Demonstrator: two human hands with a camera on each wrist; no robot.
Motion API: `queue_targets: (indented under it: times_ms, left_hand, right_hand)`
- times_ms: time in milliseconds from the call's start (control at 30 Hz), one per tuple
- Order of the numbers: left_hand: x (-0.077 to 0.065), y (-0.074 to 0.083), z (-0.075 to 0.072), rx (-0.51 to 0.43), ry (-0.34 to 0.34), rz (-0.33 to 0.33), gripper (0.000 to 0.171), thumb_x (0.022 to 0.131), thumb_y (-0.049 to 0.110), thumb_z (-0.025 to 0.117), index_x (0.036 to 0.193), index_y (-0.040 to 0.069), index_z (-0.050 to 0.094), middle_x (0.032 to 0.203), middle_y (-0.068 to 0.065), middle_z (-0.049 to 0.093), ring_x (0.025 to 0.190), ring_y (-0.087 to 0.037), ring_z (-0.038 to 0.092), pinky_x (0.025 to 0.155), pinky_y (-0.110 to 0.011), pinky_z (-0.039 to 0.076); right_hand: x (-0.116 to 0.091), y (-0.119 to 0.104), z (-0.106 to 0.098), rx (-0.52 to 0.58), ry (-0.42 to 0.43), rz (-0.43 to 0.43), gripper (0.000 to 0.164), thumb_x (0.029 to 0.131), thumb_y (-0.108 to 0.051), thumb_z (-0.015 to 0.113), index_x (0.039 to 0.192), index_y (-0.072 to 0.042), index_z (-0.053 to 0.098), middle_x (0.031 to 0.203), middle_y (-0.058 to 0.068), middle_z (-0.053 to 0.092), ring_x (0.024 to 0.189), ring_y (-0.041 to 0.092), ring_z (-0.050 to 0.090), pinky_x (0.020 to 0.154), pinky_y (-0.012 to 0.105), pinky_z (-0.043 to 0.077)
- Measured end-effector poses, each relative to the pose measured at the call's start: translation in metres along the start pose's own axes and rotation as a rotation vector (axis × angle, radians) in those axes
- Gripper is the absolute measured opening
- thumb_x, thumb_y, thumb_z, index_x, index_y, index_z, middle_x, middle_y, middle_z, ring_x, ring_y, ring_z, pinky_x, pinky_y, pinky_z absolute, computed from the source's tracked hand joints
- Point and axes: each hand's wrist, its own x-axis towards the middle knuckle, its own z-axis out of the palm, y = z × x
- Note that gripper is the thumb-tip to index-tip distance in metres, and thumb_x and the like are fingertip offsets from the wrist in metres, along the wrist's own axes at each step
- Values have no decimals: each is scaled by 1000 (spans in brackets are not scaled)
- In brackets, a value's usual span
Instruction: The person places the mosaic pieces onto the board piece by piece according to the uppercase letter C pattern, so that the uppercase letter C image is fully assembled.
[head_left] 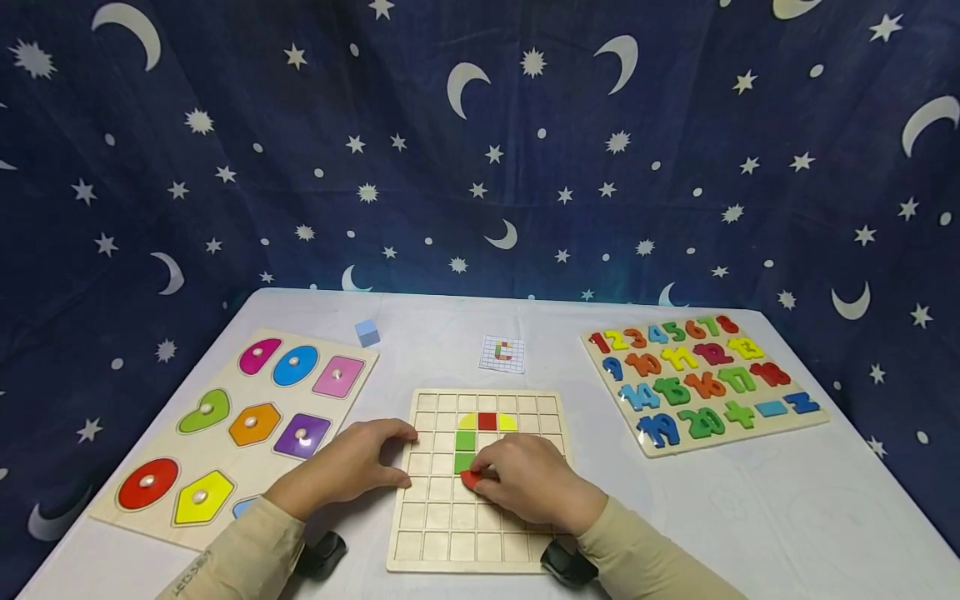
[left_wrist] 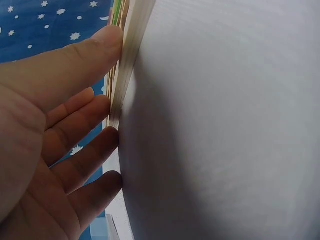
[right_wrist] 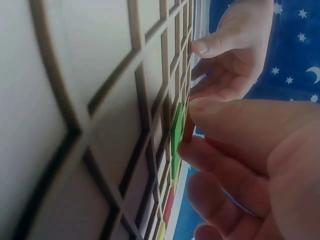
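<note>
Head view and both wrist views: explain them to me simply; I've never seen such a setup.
There is no machine here, just a person's bare hands. The widest picture comes from a camera worn on the head; each close-up comes from a camera on one wrist. On the white tablecloth lie a gridded board, a shape puzzle, a number puzzle, a blue block and a pattern card. The right hand pinches a red piece over the board, beside the green squares in the grid. The left hand holds nothing; it is at the board's left edge.
</note>
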Motion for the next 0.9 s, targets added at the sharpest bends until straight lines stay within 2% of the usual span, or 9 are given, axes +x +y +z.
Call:
queue_targets:
  times_ms: [200, 533, 900]
  left_hand:
    - [0, -1, 0, 2, 0, 19, 50, 73, 19, 90, 116, 9, 68, 116, -3, 67, 116, -30, 59, 106, -51, 43]
    - [0, -1, 0, -5, 1, 18, 49, 73, 18, 90, 116, 8, 68, 116, -4, 68, 116, -31, 59, 106, -51, 43]
    - [0, -1, 0, 3, 4, 17, 49, 73, 18, 90, 116, 9, 68, 115, -3, 68, 115, -30, 60, 106, -51, 44]
  right_hand:
    - [1, -3, 3, 2, -20, -8, 6, 85, -19, 75, 89, -20, 79, 82, -17, 69, 76, 5, 59, 62, 23, 47]
    - [1, -5, 5, -37, -28, 8, 7, 84, -23, 77, 90, -20, 78, 82, -16, 68, 76, 6, 59, 63, 24, 48]
    - [2, -5, 6, -61, 1, -1, 8, 81, -24, 80, 87, -20, 76, 80, -15, 67, 75, 7, 59, 62, 25, 48]
